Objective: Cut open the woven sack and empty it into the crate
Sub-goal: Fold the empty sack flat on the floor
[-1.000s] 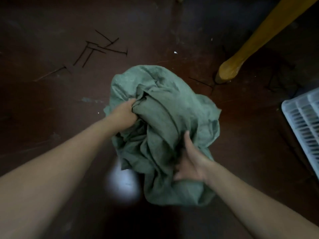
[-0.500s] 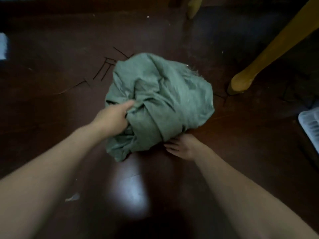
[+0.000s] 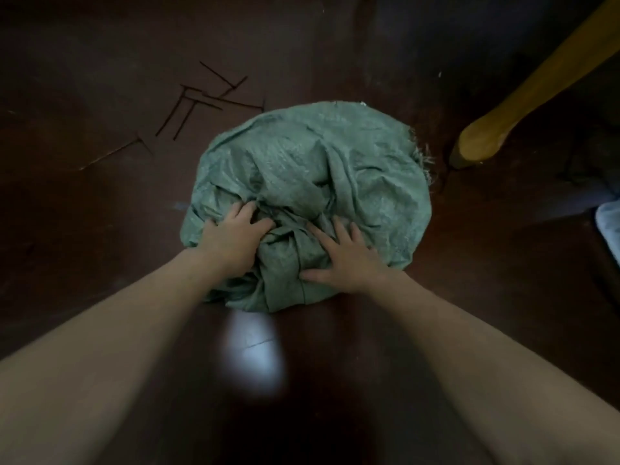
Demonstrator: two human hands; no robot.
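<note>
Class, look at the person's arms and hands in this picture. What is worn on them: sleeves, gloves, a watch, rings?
Nothing worn shows. The left forearm and right forearm are bare to the picture's lower edge, with no sleeve in view. The left hand and right hand are ungloved. No watch, band or ring can be seen, though the light is dim.

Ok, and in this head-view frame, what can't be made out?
Head view only.
Sack contents and any cut: hidden inside the folds of the crumpled green sack.
Left hand grip: fingertips sink into the folds, so pinching or pressing is unclear.
Crate: cut off by the right edge, blurred pale corner only.
Thin dark sticks: too small and dark to identify.
</note>
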